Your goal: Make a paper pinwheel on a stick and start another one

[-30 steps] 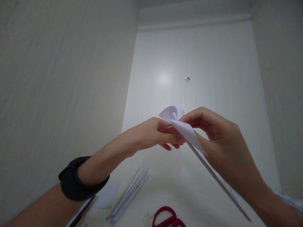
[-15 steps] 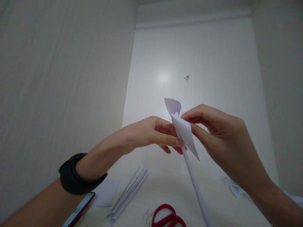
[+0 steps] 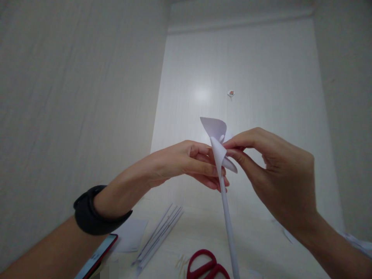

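Observation:
Both my hands meet above a white table. My left hand, a black band on its wrist, pinches a rolled white paper stick near its top. My right hand pinches a curled white paper piece wrapped round the stick's top end. The stick hangs down towards the near edge of the picture, almost upright.
Red-handled scissors lie at the near edge. To their left lie several rolled paper sticks, a white paper square and a phone with a red rim. A small scrap lies farther off. Paper scraps lie at the right.
The paper stick has swung from slanting down to the right to nearly upright. The curled paper has been wrapped tighter round its top. Both hands stayed at about the same spot.

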{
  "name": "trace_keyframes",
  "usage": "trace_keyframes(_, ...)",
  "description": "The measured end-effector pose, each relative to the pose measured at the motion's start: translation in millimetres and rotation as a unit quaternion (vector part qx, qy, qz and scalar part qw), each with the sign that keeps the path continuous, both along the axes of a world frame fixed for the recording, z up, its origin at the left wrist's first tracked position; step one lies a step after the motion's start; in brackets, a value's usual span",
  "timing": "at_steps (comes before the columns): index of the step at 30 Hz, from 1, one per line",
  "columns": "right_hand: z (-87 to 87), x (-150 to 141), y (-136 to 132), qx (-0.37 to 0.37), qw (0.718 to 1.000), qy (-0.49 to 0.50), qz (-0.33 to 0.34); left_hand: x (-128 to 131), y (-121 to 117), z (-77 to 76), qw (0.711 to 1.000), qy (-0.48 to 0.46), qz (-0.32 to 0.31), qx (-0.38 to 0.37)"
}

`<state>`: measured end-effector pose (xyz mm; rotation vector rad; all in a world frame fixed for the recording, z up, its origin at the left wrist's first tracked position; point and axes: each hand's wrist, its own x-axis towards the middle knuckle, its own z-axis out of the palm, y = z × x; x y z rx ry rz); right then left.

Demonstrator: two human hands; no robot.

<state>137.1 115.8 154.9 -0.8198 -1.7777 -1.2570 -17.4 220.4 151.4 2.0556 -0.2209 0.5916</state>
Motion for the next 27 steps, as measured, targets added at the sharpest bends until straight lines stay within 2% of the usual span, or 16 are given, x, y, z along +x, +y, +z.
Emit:
trace_keyframes(8, 9.7, 3.1, -8.5, -0.06, 0.997, 0.045, 0.006, -1.2, 11.6, 1.5, 0.998, -0.023, 0.048, 0.04)
trace_keyframes(11, 13.6, 11.4, -7.7, -0.165, 0.98, 0.111, -0.023, -1.6, 16.7, 1.9, 0.995, -0.031, 0.071, 0.058)
trace_keyframes(15, 14.9, 22.5, -3.9, -0.375, 0.916, 0.133, -0.061, -4.7, 19.2, 4.7, 0.989, -0.045, 0.112, 0.08)
trace_keyframes(19, 10.5, 26.0, -2.4, -0.53, 0.839, 0.12, -0.034, -9.7, 17.2, 8.9, 0.983, -0.06, 0.141, 0.103)
trace_keyframes(24, -1.1, 21.9, 0.6, -0.651, 0.751, 0.108, 0.004, -12.7, 15.9, 11.2, 0.978, -0.077, 0.158, 0.113)
trace_keyframes(27, -8.5, 20.1, 6.9, -0.681, 0.722, 0.12, 0.026, -11.6, 16.2, 11.8, 0.976, -0.075, 0.171, 0.109)
